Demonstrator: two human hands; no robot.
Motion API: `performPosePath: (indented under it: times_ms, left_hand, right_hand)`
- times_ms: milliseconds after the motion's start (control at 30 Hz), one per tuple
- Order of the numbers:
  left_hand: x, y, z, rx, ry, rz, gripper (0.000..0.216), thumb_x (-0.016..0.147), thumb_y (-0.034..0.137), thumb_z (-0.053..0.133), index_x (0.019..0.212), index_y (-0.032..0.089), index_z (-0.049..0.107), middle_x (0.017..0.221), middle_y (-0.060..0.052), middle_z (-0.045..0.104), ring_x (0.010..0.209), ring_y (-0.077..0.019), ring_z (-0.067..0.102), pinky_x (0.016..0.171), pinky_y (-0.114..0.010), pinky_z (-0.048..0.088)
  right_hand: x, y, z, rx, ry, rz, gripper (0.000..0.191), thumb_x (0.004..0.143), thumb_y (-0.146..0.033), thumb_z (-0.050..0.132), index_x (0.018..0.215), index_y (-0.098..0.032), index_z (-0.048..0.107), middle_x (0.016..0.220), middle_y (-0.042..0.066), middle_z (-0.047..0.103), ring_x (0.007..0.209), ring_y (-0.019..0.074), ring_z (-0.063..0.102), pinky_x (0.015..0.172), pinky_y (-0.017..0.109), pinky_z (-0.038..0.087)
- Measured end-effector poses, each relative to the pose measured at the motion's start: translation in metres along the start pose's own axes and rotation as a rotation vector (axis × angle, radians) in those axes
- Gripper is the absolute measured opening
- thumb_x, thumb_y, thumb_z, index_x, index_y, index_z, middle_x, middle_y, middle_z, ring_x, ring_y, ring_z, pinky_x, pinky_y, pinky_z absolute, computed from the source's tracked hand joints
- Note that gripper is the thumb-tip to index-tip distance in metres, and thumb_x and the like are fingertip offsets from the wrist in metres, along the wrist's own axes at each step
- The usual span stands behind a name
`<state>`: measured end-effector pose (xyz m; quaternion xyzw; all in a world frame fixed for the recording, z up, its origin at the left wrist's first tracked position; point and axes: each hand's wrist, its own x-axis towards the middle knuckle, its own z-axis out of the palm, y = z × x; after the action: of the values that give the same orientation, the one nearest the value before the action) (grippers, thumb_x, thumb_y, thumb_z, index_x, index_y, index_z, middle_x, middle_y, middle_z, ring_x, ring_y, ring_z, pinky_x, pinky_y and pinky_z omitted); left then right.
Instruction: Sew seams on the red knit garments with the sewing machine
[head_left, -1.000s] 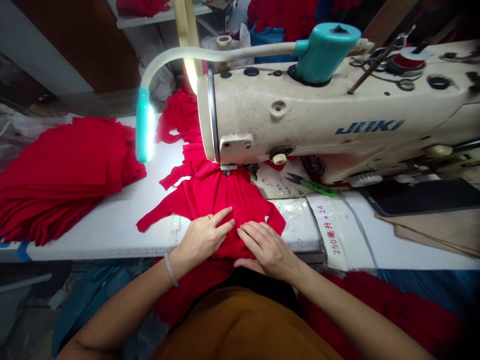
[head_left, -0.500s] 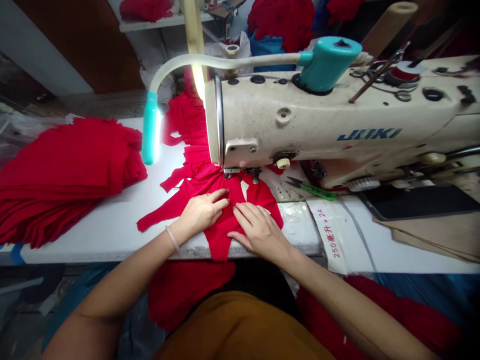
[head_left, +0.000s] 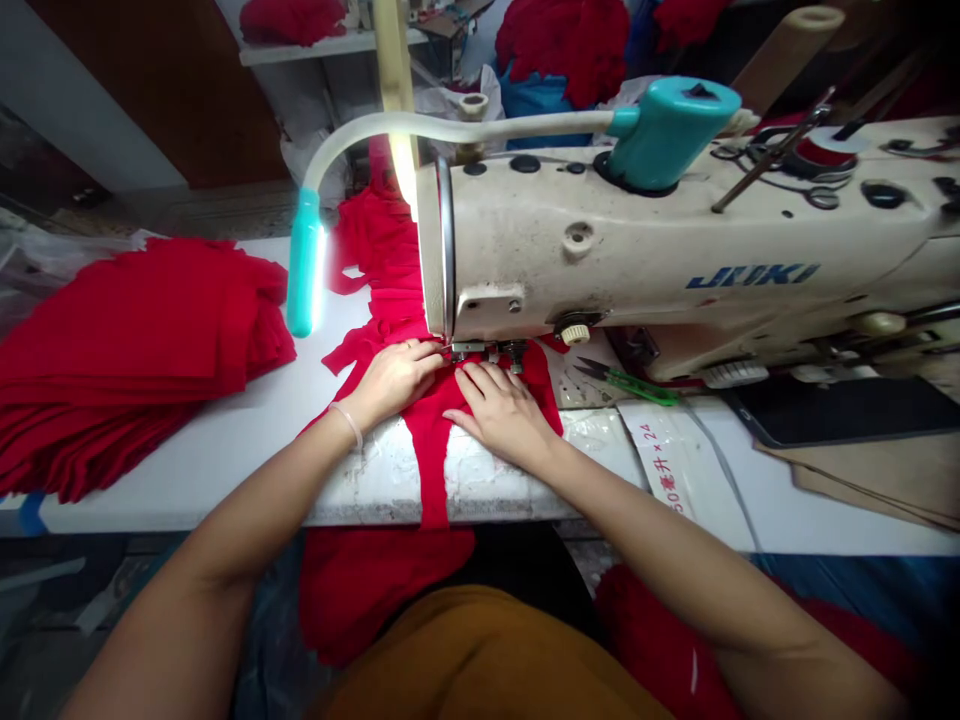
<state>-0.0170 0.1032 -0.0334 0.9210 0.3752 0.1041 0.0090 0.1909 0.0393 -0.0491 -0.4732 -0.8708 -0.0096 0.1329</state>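
Steadying red cloth (head_left: 424, 412) at the sewing machine (head_left: 570, 250); right hand (head_left: 504, 410) open, flat on it; left hand (head_left: 397, 383) grip unclear, thumb hidden. Looks part-way: far end under needle area, front strip (head_left: 433, 490) on worktop (head_left: 240, 430) left to go.

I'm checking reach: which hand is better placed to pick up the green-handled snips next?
Probably the right hand: it lies on the red fabric, nearer the green-handled snips. The left hand is farther off.

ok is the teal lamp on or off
On: the teal lamp glows bright white down the side facing the machine.
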Motion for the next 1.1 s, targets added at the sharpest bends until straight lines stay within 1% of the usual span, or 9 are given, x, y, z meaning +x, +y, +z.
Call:
performPosePath:
  times_ms: [167, 267, 333, 400, 500, 600, 800, 967, 1100]
  left_hand:
    - [-0.004, 0.005, -0.007, 0.014, -0.004, -0.169, 0.037, 0.102, 0.037, 0.045, 0.131, 0.023, 0.061, 0.131, -0.011, 0.065, 0.119, -0.0314, 0.053, 0.099, -0.052, 0.036]
    - [-0.012, 0.03, -0.02, -0.037, -0.087, -0.252, 0.043, 0.105, 0.039, 0.034, 0.132, 0.021, 0.061, 0.137, -0.01, 0.059, 0.114, -0.028, 0.057, 0.09, -0.042, 0.044]
    - [-0.015, 0.049, -0.027, -0.053, -0.186, -0.307, 0.044, 0.106, 0.035, 0.03, 0.125, 0.018, 0.066, 0.126, -0.011, 0.063, 0.094, -0.0231, 0.063, 0.078, -0.036, 0.047]
    - [-0.014, 0.063, -0.03, 0.0, -0.257, -0.306, 0.038, 0.103, 0.03, 0.035, 0.111, 0.015, 0.07, 0.111, -0.012, 0.065, 0.083, -0.0225, 0.064, 0.071, -0.036, 0.047]
    - [-0.013, 0.068, -0.023, 0.093, -0.173, -0.181, 0.025, 0.097, 0.021, 0.045, 0.101, 0.013, 0.068, 0.113, -0.014, 0.066, 0.101, -0.0295, 0.062, 0.082, -0.041, 0.046]
    - [-0.018, 0.058, -0.011, 0.012, -0.063, -0.113, 0.023, 0.096, 0.02, 0.046, 0.11, 0.013, 0.063, 0.13, -0.014, 0.062, 0.115, -0.0287, 0.059, 0.092, -0.043, 0.043]
    - [-0.027, 0.035, 0.0, -0.16, -0.06, -0.087, 0.044, 0.094, 0.021, 0.044, 0.137, 0.017, 0.052, 0.143, -0.013, 0.055, 0.131, -0.0283, 0.049, 0.106, -0.049, 0.03]
    - [-0.023, 0.028, 0.001, -0.195, -0.061, -0.085, 0.046, 0.094, 0.021, 0.041, 0.137, 0.021, 0.054, 0.144, -0.012, 0.053, 0.133, -0.028, 0.047, 0.106, -0.049, 0.026]
    - [-0.023, 0.025, 0.002, -0.226, -0.041, -0.067, 0.042, 0.092, 0.018, 0.041, 0.128, 0.022, 0.062, 0.144, -0.011, 0.053, 0.132, -0.0273, 0.048, 0.106, -0.048, 0.027]
  right_hand:
    - [-0.003, 0.002, -0.013, 0.279, -0.052, -0.229, 0.036, 0.101, -0.045, 0.049, 0.096, -0.018, 0.073, 0.114, 0.011, 0.067, 0.115, 0.0232, 0.056, 0.098, 0.037, 0.042]
    - [-0.002, 0.019, -0.023, 0.22, -0.15, -0.084, 0.038, 0.101, -0.035, 0.047, 0.08, -0.018, 0.074, 0.097, 0.01, 0.07, 0.102, 0.023, 0.061, 0.096, 0.039, 0.043]
    - [0.004, 0.031, -0.028, 0.04, -0.162, 0.104, 0.03, 0.098, -0.026, 0.049, 0.088, -0.015, 0.075, 0.1, 0.016, 0.07, 0.11, 0.0311, 0.059, 0.099, 0.047, 0.041]
    - [0.01, 0.038, -0.031, -0.036, -0.156, 0.165, 0.026, 0.095, -0.023, 0.051, 0.106, -0.014, 0.073, 0.111, 0.018, 0.069, 0.115, 0.0345, 0.057, 0.102, 0.051, 0.04]
    - [0.013, 0.034, -0.03, 0.108, -0.217, 0.048, 0.026, 0.098, -0.029, 0.05, 0.109, -0.018, 0.07, 0.123, 0.013, 0.064, 0.11, 0.0267, 0.06, 0.102, 0.043, 0.043]
    - [0.009, 0.026, -0.023, 0.214, -0.271, 0.019, 0.029, 0.1, -0.029, 0.044, 0.102, -0.016, 0.071, 0.122, 0.012, 0.063, 0.109, 0.0234, 0.06, 0.104, 0.039, 0.044]
    - [0.002, 0.027, -0.007, 0.112, -0.226, 0.123, 0.057, 0.099, -0.035, 0.042, 0.153, -0.017, 0.038, 0.155, 0.011, 0.042, 0.136, 0.0349, 0.043, 0.115, 0.054, 0.032]
    - [0.012, 0.024, 0.003, 0.027, -0.205, 0.111, 0.06, 0.099, -0.038, 0.039, 0.154, -0.016, 0.036, 0.153, 0.013, 0.045, 0.134, 0.0345, 0.045, 0.114, 0.056, 0.032]
    - [-0.014, 0.037, -0.016, -0.046, -0.03, 0.053, 0.043, 0.097, -0.035, 0.045, 0.132, -0.016, 0.062, 0.129, 0.014, 0.065, 0.119, 0.0302, 0.057, 0.106, 0.047, 0.042]
